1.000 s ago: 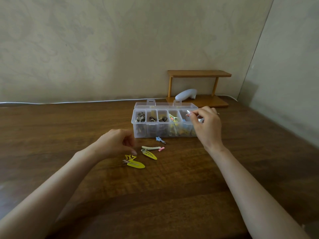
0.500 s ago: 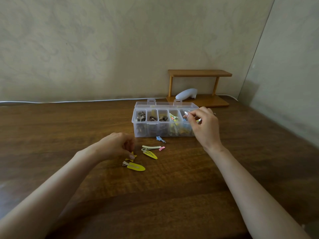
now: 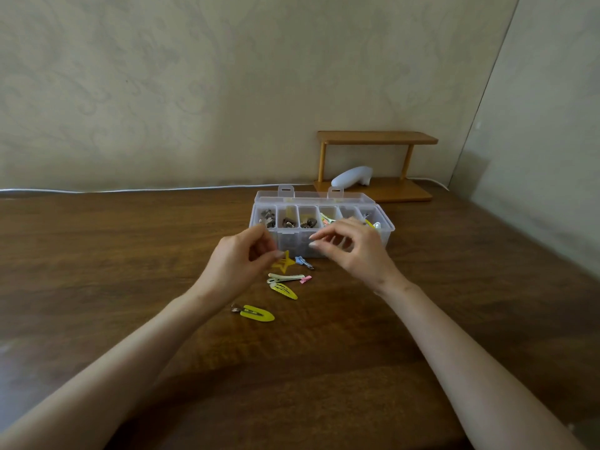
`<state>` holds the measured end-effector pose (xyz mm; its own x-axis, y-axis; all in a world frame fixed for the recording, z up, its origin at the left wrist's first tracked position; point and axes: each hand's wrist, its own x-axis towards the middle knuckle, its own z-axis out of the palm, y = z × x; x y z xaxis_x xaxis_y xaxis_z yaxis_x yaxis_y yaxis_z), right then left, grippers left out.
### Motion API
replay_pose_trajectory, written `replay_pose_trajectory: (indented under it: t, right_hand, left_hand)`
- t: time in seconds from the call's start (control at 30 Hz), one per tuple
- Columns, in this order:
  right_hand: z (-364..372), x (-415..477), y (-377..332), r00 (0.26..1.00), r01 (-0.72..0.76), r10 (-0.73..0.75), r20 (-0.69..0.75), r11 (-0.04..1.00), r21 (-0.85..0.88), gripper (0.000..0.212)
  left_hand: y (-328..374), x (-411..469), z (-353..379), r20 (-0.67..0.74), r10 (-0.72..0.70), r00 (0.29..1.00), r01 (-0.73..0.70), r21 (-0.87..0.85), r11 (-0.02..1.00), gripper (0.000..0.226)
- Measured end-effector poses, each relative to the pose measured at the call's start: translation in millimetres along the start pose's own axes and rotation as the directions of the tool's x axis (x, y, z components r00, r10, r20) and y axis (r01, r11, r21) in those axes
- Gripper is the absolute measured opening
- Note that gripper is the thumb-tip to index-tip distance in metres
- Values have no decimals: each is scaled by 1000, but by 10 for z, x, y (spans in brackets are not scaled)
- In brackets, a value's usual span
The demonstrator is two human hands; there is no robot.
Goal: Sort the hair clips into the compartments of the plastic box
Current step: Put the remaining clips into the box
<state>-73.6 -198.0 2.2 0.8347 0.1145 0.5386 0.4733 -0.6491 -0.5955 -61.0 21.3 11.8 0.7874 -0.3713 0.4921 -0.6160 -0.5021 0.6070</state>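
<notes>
— Nearest to us on the wooden table?

— We note a yellow snap clip lying alone, then a second yellow clip touching a pale green clip with a pink tip.

— The hands?

— We record the left hand pinching a yellow star clip between thumb and fingertip, raised just in front of the plastic box. The right hand hovers beside it, fingers loosely spread, holding nothing. A small blue clip lies between them.

— Obstructions?

— Both hands cover much of the box front. We see dark clips in the left compartments and coloured ones to the right; the right-end contents are hard to make out.

— Beyond?

— A wooden shelf over a white object, and a white cable along the wall.
</notes>
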Motion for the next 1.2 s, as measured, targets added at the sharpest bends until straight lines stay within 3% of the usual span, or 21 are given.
replay_pose_trajectory:
  t: [0.07, 0.13, 0.3, 0.37, 0.43, 0.57, 0.7, 0.9, 1.1, 1.2]
  right_hand:
    - [73, -19, -79, 988, -27, 18, 154, 998, 56, 21]
    - [144, -35, -136, 977, -26, 3, 213, 994, 107, 20]
    - [136, -45, -201, 986, -41, 4, 169, 975, 218, 9]
    - [67, -14, -175, 994, -58, 43, 98, 986, 158, 13]
    - [-33, 18, -101, 993, -89, 95, -69, 993, 75, 18]
    - [-285, 43, 147, 894, -193, 125, -430, 974, -118, 19]
    - [-337, 61, 303, 847, -345, 162, -506, 891, -294, 19]
    - [-250, 116, 365, 851, -333, 90, -517, 854, -400, 17]
    - [-243, 118, 381, 856, -283, 36, -516, 867, -409, 12]
    - [-252, 103, 323, 840, -235, -3, -543, 900, -368, 12]
  left_hand:
    - [81, -46, 76, -48, 20, 999, -22, -41, 999, 13]
    - [123, -67, 123, -74, 54, 996, -59, -77, 995, 12]
    - [122, -63, 128, -24, 50, 998, -53, -102, 993, 8]
    - [93, -37, 83, 3, 33, 999, -32, -63, 997, 11]
    - [30, 22, -24, 89, 5, 996, -9, 49, 999, 22]
    - [-141, 96, -288, 439, -114, 891, 33, 188, 982, 32]
    - [-197, 76, -300, 657, -197, 728, 18, 270, 963, 32]
    - [-181, 78, -275, 711, -186, 678, -42, 290, 956, 19]
    - [-192, 85, -307, 710, -161, 686, -31, 249, 968, 16]
    - [-181, 99, -298, 558, -86, 825, -40, 210, 977, 16]
